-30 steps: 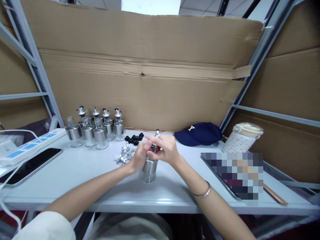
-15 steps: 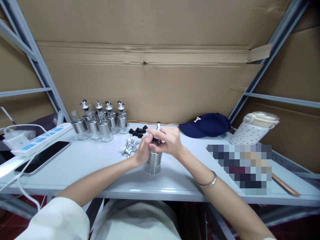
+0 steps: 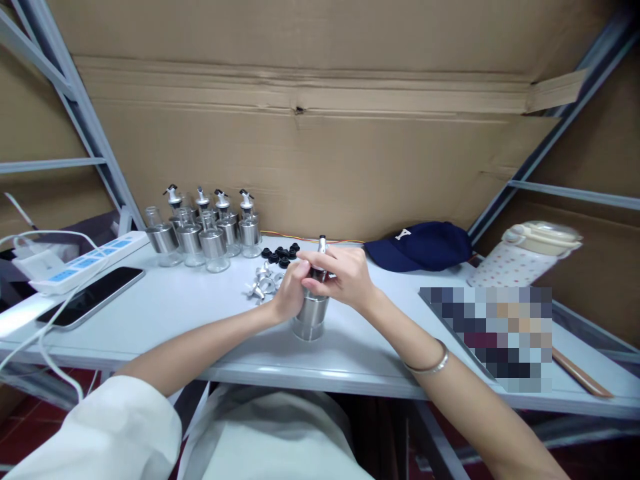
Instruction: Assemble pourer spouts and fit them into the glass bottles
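A glass oil bottle (image 3: 310, 319) with a brushed-metal sleeve stands upright on the table in front of me. My left hand (image 3: 291, 291) is closed around its upper left side. From the right, my right hand (image 3: 347, 277) has its fingers curled round the base of a silver pourer spout (image 3: 323, 244) at the bottle's top. The dark tip of the spout sticks up above my fingers, which mostly hide the neck. Just left of my hands lie several loose silver pourer parts (image 3: 263, 283), with small black stoppers (image 3: 281, 255) behind them.
Several metal-sleeved bottles (image 3: 215, 247) stand at the back left, some with pourers fitted. A power strip (image 3: 90, 263) and a phone (image 3: 93, 298) lie at the left. Rightward are a navy cap (image 3: 425, 247), a dotted tumbler (image 3: 520, 257) and a pixelated patch. Cardboard (image 3: 350, 167) closes the back.
The whole view has shifted slightly. Both hands stay on the bottle and spout, with the right hand's fingers a little differently bent.
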Demonstrator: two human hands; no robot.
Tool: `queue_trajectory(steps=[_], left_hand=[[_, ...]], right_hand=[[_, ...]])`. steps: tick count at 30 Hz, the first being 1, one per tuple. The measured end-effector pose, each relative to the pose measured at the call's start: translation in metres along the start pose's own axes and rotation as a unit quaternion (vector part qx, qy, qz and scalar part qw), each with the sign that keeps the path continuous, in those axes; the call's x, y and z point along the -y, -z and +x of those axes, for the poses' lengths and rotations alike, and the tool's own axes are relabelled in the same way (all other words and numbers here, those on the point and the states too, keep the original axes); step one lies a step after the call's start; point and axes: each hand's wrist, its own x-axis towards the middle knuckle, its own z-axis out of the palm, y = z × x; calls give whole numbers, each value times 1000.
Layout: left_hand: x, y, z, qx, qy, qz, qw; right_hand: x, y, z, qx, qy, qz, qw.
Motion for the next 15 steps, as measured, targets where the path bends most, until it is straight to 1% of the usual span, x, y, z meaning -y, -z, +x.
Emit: queue_trajectory(steps=[6, 9, 11, 13, 15], left_hand=[[-6, -3, -1, -17, -1, 10, 1000], [-7, -2, -1, -4, -27, 8, 1000], [-6, -1, 0, 13, -43, 0, 999], [-6, 1, 1, 40, -44, -18, 998], [-7, 2, 1, 70, -40, -38, 996]], right_hand=[[-3, 4, -2, 21, 3, -12, 1000], [-6, 1, -9, 9, 13, 24, 1000], [-8, -2, -14, -27, -10, 88, 996], [-11, -4, -18, -70, -55, 147, 985], [-16, -2, -19, -93, -103, 156, 978]])
